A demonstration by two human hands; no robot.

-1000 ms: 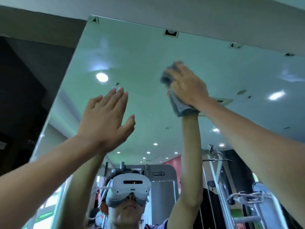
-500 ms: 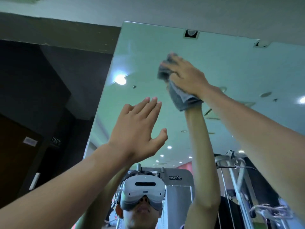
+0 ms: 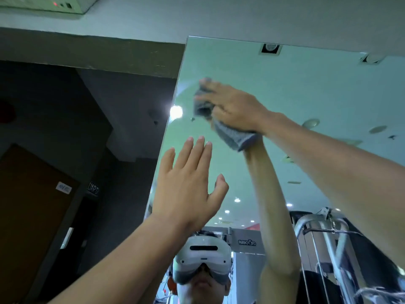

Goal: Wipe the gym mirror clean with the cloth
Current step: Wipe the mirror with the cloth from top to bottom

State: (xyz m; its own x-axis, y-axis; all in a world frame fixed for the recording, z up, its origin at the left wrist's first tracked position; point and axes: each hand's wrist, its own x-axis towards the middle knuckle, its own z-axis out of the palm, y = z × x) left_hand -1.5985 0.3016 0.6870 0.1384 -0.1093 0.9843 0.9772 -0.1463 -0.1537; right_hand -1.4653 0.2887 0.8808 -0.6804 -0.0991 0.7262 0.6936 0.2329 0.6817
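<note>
The gym mirror (image 3: 306, 88) fills the right of the view, its left edge running down the middle. My right hand (image 3: 232, 106) is raised high near the mirror's upper left corner and holds a grey cloth (image 3: 232, 134) against the glass, fingers spread over the bunched top while the lower end hangs below my wrist. My left hand (image 3: 188, 187) is lower, flat against the glass by the mirror's left edge, fingers straight and together, thumb out, holding nothing.
Left of the mirror is a dark wall with a brown door (image 3: 28, 216). The white ceiling (image 3: 197, 16) meets the mirror's top edge. A reflected person in a white headset (image 3: 202, 257) and a reflected weight machine (image 3: 324, 242) show low in the glass.
My right hand has carried the cloth leftward across the glass toward the mirror's left edge. The view has swung left, showing more dark wall and door. My left hand stays flat on the glass.
</note>
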